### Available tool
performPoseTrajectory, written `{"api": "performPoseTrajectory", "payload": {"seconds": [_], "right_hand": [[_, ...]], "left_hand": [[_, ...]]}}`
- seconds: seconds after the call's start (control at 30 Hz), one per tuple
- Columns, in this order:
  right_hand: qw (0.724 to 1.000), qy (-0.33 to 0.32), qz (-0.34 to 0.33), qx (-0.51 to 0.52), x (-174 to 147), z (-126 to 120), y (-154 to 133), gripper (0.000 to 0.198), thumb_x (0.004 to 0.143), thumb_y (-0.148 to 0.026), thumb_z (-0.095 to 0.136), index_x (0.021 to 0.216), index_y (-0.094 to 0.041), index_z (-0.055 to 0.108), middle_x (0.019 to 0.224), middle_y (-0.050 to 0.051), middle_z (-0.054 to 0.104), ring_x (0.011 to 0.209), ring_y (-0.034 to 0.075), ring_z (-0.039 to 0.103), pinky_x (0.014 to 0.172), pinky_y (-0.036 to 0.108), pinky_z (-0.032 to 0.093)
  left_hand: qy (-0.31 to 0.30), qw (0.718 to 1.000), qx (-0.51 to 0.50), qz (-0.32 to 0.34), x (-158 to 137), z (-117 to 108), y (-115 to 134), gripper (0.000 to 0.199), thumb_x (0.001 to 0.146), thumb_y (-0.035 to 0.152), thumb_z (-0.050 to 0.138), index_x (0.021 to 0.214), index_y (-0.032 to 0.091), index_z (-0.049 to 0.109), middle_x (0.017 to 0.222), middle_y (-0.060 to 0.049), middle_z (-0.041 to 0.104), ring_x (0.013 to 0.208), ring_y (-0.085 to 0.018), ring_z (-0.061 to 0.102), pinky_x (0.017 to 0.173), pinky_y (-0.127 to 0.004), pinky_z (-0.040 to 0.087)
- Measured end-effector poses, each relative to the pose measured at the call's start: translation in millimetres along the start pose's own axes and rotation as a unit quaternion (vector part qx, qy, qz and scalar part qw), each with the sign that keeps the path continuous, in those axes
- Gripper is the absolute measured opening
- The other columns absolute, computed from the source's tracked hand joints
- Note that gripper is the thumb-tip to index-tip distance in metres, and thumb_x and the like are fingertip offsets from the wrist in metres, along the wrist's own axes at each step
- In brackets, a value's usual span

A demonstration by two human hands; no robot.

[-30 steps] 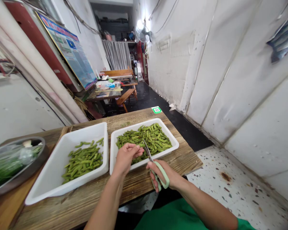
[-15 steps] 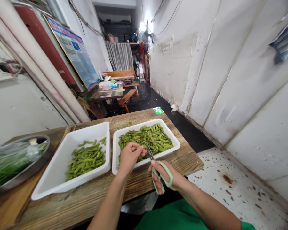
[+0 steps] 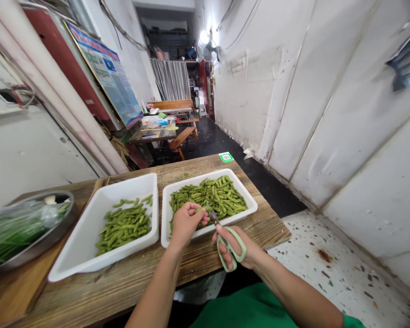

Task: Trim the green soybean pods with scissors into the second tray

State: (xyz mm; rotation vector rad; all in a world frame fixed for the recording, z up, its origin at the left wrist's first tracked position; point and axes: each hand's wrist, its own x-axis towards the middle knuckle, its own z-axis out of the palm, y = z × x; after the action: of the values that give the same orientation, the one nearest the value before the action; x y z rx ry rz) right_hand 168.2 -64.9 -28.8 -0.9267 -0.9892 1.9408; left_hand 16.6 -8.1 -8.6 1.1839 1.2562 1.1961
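Observation:
Between the fingertips of my left hand [image 3: 187, 223] is a green edamame pod [image 3: 202, 209], partly hidden by the fingers. My right hand [image 3: 241, 246] grips scissors with pale green handles [image 3: 239, 248]; their dark blades point up and left, close to the pod's end. Both hands hover over the near edge of the right white tray [image 3: 254, 207], which holds a heap of edamame pods [image 3: 222, 196]. To the left, another white tray [image 3: 73, 255] holds a smaller pile of pods [image 3: 125, 228] on its right side.
A metal bowl [image 3: 63, 223] with bagged green vegetables [image 3: 17, 237] stands at the left on the wooden table [image 3: 123, 291]. A green and white QR code card [image 3: 226, 157] lies at the far corner. Farther back are another table [image 3: 153, 133] and a wooden bench [image 3: 182, 139].
The scissor handles have moved slightly and look a little closer together. My left hand keeps its pinch on the pod. The whole view has shifted slightly.

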Motion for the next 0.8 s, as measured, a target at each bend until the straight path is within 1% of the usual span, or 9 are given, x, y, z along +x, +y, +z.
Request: {"api": "performPoseTrajectory", "payload": {"seconds": [0.1, 0.2, 0.3, 0.37, 0.4, 0.47, 0.53, 0.63, 0.8], "right_hand": [[1.000, -0.008, 0.000, -0.011, -2, -5, 0, 0.056, 0.074, -0.066, 0.046, 0.095, -0.014, 0.051, 0.052, -0.006, 0.048, 0.035, 0.008, 0.046, 0.034, 0.021, 0.041], [0.998, -0.002, -0.012, -0.053, -3, -11, 1, 0.051, 0.075, -0.064, 0.047, 0.095, -0.017, 0.048, 0.059, -0.005, 0.049, 0.040, 0.007, 0.047, 0.040, 0.021, 0.043], [0.986, -0.005, -0.049, -0.161, -6, -15, -1, 0.043, 0.076, -0.059, 0.051, 0.087, -0.018, 0.049, 0.060, -0.006, 0.044, 0.041, 0.005, 0.043, 0.041, 0.018, 0.040], [0.973, -0.010, -0.068, -0.219, -8, -16, -4, 0.040, 0.077, -0.057, 0.050, 0.086, -0.018, 0.049, 0.057, -0.006, 0.041, 0.041, 0.005, 0.040, 0.040, 0.018, 0.038], [0.969, -0.009, -0.073, -0.236, -9, -16, -6, 0.039, 0.078, -0.057, 0.050, 0.087, -0.019, 0.049, 0.056, -0.006, 0.040, 0.041, 0.005, 0.040, 0.040, 0.017, 0.038], [0.964, -0.002, -0.080, -0.252, -11, -17, -9, 0.038, 0.078, -0.056, 0.050, 0.086, -0.019, 0.049, 0.056, -0.006, 0.040, 0.042, 0.006, 0.040, 0.040, 0.017, 0.038], [0.964, -0.002, -0.081, -0.254, -12, -18, -12, 0.038, 0.078, -0.057, 0.049, 0.082, -0.019, 0.048, 0.056, -0.006, 0.040, 0.040, 0.006, 0.041, 0.038, 0.017, 0.037], [0.969, -0.016, -0.064, -0.238, -12, -20, -14, 0.040, 0.078, -0.059, 0.048, 0.076, -0.019, 0.045, 0.055, -0.006, 0.041, 0.036, 0.005, 0.040, 0.035, 0.018, 0.037], [0.968, -0.012, -0.062, -0.242, -11, -22, -12, 0.043, 0.077, -0.061, 0.047, 0.069, -0.019, 0.042, 0.051, -0.007, 0.041, 0.035, 0.006, 0.039, 0.033, 0.018, 0.036]], "left_hand": [[0.045, 0.998, 0.002, 0.033, 3, -3, -1, 0.031, 0.061, 0.033, 0.068, 0.083, 0.013, 0.058, 0.061, 0.001, 0.060, 0.052, -0.010, 0.055, 0.051, -0.022, 0.043], [0.062, 0.996, 0.021, 0.062, 6, -5, -2, 0.031, 0.061, 0.033, 0.069, 0.083, 0.013, 0.063, 0.067, 0.000, 0.061, 0.061, -0.011, 0.054, 0.059, -0.022, 0.043], [0.019, 0.997, 0.002, 0.068, 5, -6, -2, 0.031, 0.064, 0.037, 0.066, 0.084, 0.014, 0.062, 0.078, -0.003, 0.064, 0.068, -0.013, 0.058, 0.066, -0.025, 0.045], [-0.014, 0.998, 0.010, 0.062, 3, -6, -2, 0.031, 0.067, 0.039, 0.063, 0.084, 0.014, 0.061, 0.077, -0.003, 0.064, 0.066, -0.014, 0.059, 0.063, -0.026, 0.046], [-0.021, 0.997, 0.033, 0.060, 3, -6, -2, 0.031, 0.068, 0.040, 0.062, 0.085, 0.014, 0.061, 0.074, -0.002, 0.063, 0.063, -0.014, 0.058, 0.061, -0.026, 0.045], [-0.014, 0.992, 0.104, 0.071, 3, -8, -3, 0.033, 0.069, 0.040, 0.061, 0.088, 0.014, 0.064, 0.068, -0.002, 0.063, 0.060, -0.015, 0.058, 0.060, -0.026, 0.044], [-0.009, 0.981, 0.167, 0.100, 4, -10, -3, 0.033, 0.070, 0.041, 0.059, 0.089, 0.014, 0.066, 0.071, -0.003, 0.066, 0.066, -0.017, 0.058, 0.065, -0.027, 0.044], [-0.048, 0.965, 0.222, 0.128, 4, -11, -1, 0.031, 0.074, 0.040, 0.054, 0.084, 0.015, 0.069, 0.080, -0.004, 0.069, 0.077, -0.019, 0.059, 0.072, -0.027, 0.043], [-0.119, 0.956, 0.249, 0.104, 2, -9, 7, 0.030, 0.074, 0.039, 0.053, 0.084, 0.017, 0.071, 0.081, -0.002, 0.070, 0.078, -0.021, 0.059, 0.073, -0.028, 0.043]]}}
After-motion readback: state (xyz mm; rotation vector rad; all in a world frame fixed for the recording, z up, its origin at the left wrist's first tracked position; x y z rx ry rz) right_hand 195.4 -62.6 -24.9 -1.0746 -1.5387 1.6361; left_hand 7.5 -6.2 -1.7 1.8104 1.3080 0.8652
